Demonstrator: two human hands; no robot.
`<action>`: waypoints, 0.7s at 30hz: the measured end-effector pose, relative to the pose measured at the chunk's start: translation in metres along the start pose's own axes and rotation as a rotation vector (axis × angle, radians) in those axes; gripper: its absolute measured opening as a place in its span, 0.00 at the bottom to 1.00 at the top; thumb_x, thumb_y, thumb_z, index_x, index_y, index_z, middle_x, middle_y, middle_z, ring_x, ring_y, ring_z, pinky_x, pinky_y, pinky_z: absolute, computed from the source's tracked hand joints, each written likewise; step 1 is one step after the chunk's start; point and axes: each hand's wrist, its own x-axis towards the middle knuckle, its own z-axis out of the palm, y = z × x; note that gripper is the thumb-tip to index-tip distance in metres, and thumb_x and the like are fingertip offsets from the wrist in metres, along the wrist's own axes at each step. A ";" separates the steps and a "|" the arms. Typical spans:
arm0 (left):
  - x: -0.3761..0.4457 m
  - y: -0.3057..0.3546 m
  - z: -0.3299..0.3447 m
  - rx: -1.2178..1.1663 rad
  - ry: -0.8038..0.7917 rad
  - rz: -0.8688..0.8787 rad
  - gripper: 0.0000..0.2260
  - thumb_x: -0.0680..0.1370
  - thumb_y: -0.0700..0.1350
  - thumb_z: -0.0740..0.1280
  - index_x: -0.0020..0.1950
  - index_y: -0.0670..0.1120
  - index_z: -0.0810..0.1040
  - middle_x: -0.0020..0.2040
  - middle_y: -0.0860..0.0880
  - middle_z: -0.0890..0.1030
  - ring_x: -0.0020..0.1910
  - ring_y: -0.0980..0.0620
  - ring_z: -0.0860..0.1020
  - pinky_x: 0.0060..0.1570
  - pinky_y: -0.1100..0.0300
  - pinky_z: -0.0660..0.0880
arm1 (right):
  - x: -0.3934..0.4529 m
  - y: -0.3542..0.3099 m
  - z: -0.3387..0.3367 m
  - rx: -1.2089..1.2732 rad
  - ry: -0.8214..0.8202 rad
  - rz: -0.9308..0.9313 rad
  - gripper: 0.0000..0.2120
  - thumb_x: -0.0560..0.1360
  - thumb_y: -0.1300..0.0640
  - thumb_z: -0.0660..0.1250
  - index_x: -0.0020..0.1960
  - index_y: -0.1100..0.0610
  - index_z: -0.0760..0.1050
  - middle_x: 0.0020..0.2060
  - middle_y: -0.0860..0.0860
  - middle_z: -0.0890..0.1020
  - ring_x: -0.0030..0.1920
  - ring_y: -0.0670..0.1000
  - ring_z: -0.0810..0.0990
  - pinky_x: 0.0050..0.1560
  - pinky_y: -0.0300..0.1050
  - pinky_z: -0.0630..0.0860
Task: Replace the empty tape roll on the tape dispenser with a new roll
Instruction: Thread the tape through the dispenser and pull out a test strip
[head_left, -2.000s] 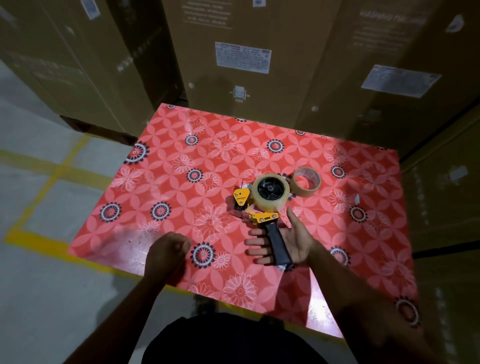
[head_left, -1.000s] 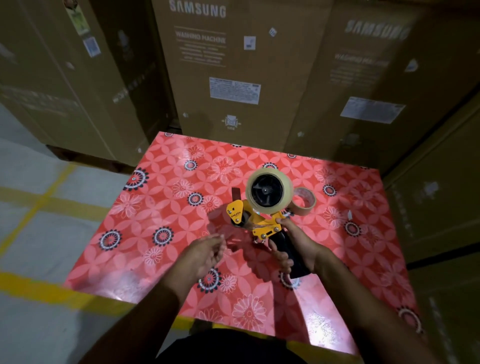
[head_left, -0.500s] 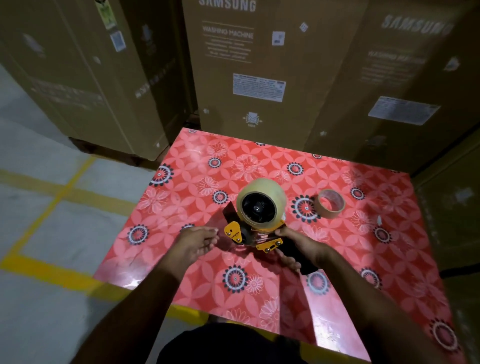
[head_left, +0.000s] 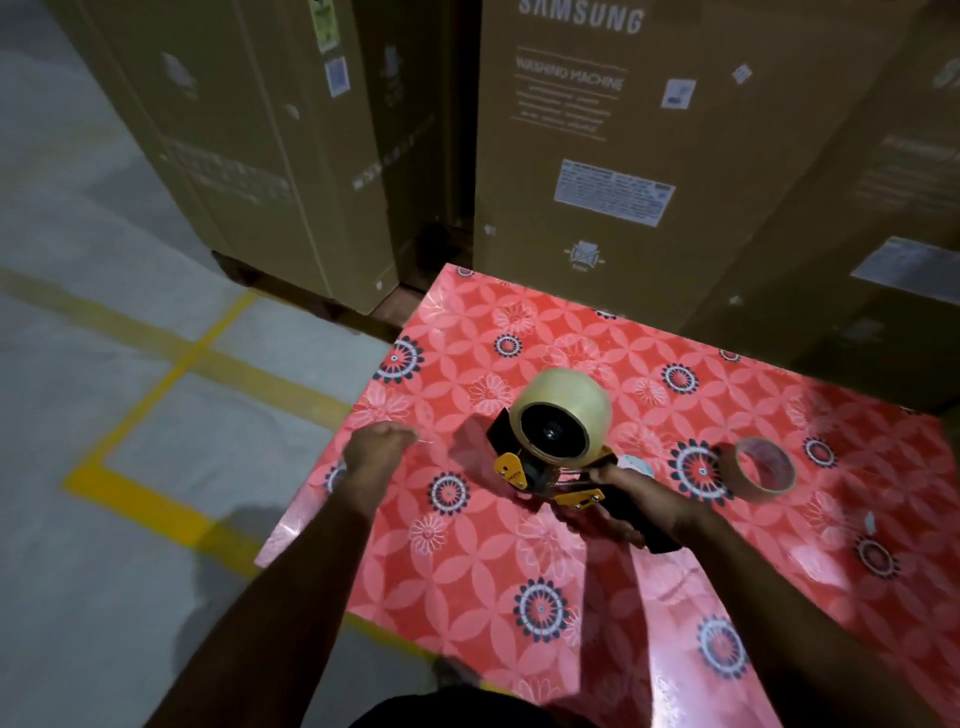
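Observation:
A yellow and black tape dispenser (head_left: 540, 475) is held above the red flowered table (head_left: 467, 571). A full roll of clear tape (head_left: 563, 410) sits on its hub. My right hand (head_left: 631, 499) is shut on the dispenser's black handle. My left hand (head_left: 376, 447) hovers to the left of the dispenser with its fingers pinched, and a thin glint of tape seems to run from them toward the dispenser. The empty cardboard tape core (head_left: 761, 467) lies on the table to the right.
Tall cardboard appliance boxes (head_left: 597, 156) stand right behind the table and at the left back. Grey floor with yellow lines (head_left: 156, 384) lies to the left. A small white scrap (head_left: 870, 521) rests on the table near the right edge.
My right hand lifted the dispenser off the table and turned its front leftward. My left hand rose from the table edge to the dispenser's front, then drew away left. The view swung left.

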 end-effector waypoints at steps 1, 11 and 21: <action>0.004 -0.003 0.001 0.062 0.027 0.019 0.06 0.76 0.41 0.78 0.41 0.50 0.86 0.41 0.47 0.87 0.41 0.49 0.82 0.38 0.61 0.75 | 0.003 -0.002 0.000 0.016 0.009 -0.015 0.34 0.64 0.31 0.71 0.48 0.61 0.73 0.26 0.51 0.67 0.21 0.47 0.59 0.23 0.41 0.57; 0.007 -0.033 0.007 0.182 0.361 0.143 0.16 0.68 0.46 0.84 0.44 0.47 0.77 0.39 0.49 0.81 0.50 0.46 0.76 0.60 0.47 0.69 | 0.012 0.001 -0.001 -0.024 0.006 0.012 0.29 0.67 0.32 0.68 0.36 0.60 0.75 0.23 0.54 0.66 0.20 0.50 0.61 0.23 0.42 0.58; 0.006 -0.049 -0.003 0.889 -0.305 0.823 0.30 0.87 0.62 0.49 0.86 0.49 0.56 0.85 0.49 0.56 0.85 0.47 0.54 0.82 0.42 0.49 | 0.011 0.001 0.002 -0.075 -0.012 0.044 0.28 0.68 0.32 0.65 0.34 0.58 0.74 0.22 0.52 0.66 0.20 0.50 0.61 0.24 0.42 0.60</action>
